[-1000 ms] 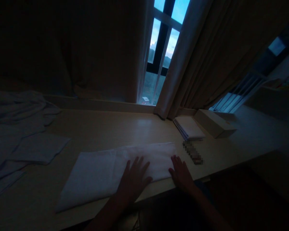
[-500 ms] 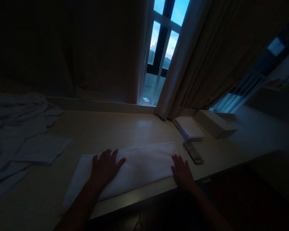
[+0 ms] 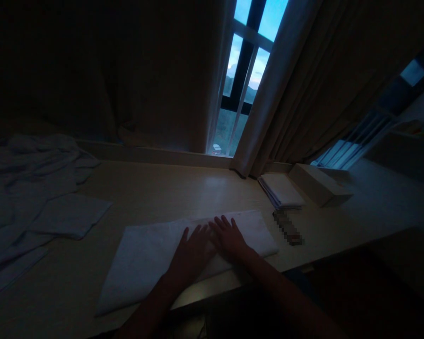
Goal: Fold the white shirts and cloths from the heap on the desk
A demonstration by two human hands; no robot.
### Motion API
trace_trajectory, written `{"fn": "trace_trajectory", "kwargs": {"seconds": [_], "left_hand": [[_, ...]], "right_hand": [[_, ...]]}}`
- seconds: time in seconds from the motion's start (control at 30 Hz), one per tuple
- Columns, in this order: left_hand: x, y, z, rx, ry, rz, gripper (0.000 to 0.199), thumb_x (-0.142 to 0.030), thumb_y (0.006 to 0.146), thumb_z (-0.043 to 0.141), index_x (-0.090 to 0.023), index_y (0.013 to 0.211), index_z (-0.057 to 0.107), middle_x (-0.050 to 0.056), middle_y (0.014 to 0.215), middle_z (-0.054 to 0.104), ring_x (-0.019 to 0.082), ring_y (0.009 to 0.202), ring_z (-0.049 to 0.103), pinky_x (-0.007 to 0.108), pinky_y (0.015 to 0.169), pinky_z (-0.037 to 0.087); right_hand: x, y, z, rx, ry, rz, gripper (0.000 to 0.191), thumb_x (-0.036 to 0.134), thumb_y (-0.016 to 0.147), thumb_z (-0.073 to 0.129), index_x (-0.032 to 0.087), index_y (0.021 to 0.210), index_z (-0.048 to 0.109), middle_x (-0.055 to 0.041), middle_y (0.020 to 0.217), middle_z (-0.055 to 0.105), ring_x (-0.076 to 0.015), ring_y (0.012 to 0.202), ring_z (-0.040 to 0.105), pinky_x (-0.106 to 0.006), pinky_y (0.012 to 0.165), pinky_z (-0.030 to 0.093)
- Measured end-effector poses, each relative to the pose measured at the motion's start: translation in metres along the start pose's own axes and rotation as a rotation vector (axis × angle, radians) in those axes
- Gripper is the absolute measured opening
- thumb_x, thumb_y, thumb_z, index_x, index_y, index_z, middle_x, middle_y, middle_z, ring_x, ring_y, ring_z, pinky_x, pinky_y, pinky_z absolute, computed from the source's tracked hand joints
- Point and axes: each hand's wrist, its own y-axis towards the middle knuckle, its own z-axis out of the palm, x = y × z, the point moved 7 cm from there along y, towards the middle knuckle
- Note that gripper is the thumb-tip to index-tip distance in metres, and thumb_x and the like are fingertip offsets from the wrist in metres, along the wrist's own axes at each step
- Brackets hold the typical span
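Note:
A white cloth (image 3: 144, 259), folded into a long flat strip, lies along the front edge of the table. My left hand (image 3: 194, 249) rests on the middle of it, palm down with the fingers stretched out. Beside it, my right hand (image 3: 229, 238) also lies flat on the cloth, fingers extended, its fingertips touching or just overlapping those of the left. Neither hand grips anything. The parts of the cloth under both palms are hidden. The light is dim, so the kind of cloth cannot be made out.
Rumpled pale cloths (image 3: 45, 188) are heaped at the left of the table (image 3: 155, 183). To the right lie a folded cloth stack (image 3: 282, 188), a box (image 3: 320, 186) and a blurred-out flat object (image 3: 288, 228). Curtains (image 3: 286, 94) flank a window (image 3: 240, 84) behind.
Both hands have come inward from the cloth's two ends and now meet at its middle. The folded cloth stays on the table; the view has shifted slightly.

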Motion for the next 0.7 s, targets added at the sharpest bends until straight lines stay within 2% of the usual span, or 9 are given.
{"fn": "trace_trajectory", "kwargs": {"seconds": [0.13, 0.3, 0.57, 0.7], "left_hand": [[0.026, -0.001, 0.0, 0.023, 0.047, -0.117, 0.06, -0.058, 0.09, 0.028, -0.032, 0.143, 0.038, 0.006, 0.153, 0.033, 0.03, 0.141, 0.026, 0.057, 0.113, 0.013], [0.055, -0.002, -0.008, 0.02, 0.102, -0.24, 0.062, -0.061, 0.089, 0.027, -0.032, 0.143, 0.038, 0.007, 0.152, 0.035, 0.032, 0.141, 0.027, 0.058, 0.112, 0.012], [0.059, -0.003, -0.011, 0.025, 0.13, -0.268, 0.063, -0.061, 0.089, 0.026, -0.031, 0.143, 0.037, 0.008, 0.152, 0.035, 0.031, 0.14, 0.027, 0.057, 0.112, 0.013], [0.06, -0.005, -0.022, 0.006, 0.141, -0.3, 0.064, -0.059, 0.09, 0.026, -0.024, 0.142, 0.04, 0.012, 0.151, 0.036, 0.032, 0.14, 0.028, 0.057, 0.112, 0.014]], "right_hand": [[-0.007, 0.001, 0.005, -0.039, 0.008, 0.045, 0.052, 0.052, 0.098, 0.026, 0.032, 0.147, 0.03, -0.0021, 0.154, 0.028, -0.0261, 0.143, 0.019, -0.054, 0.113, 0.017], [-0.009, -0.003, 0.007, -0.064, 0.01, 0.053, 0.052, 0.053, 0.098, 0.027, 0.034, 0.146, 0.031, -0.0013, 0.154, 0.029, -0.026, 0.143, 0.02, -0.054, 0.113, 0.016], [-0.005, -0.002, 0.003, -0.071, 0.008, 0.068, 0.051, 0.054, 0.098, 0.028, 0.035, 0.146, 0.032, -0.0002, 0.153, 0.03, -0.0259, 0.142, 0.021, -0.054, 0.113, 0.015], [-0.006, -0.003, 0.002, -0.078, 0.013, 0.071, 0.052, 0.054, 0.098, 0.027, 0.035, 0.146, 0.031, 0.0002, 0.153, 0.03, -0.0259, 0.142, 0.021, -0.053, 0.113, 0.015]]}}
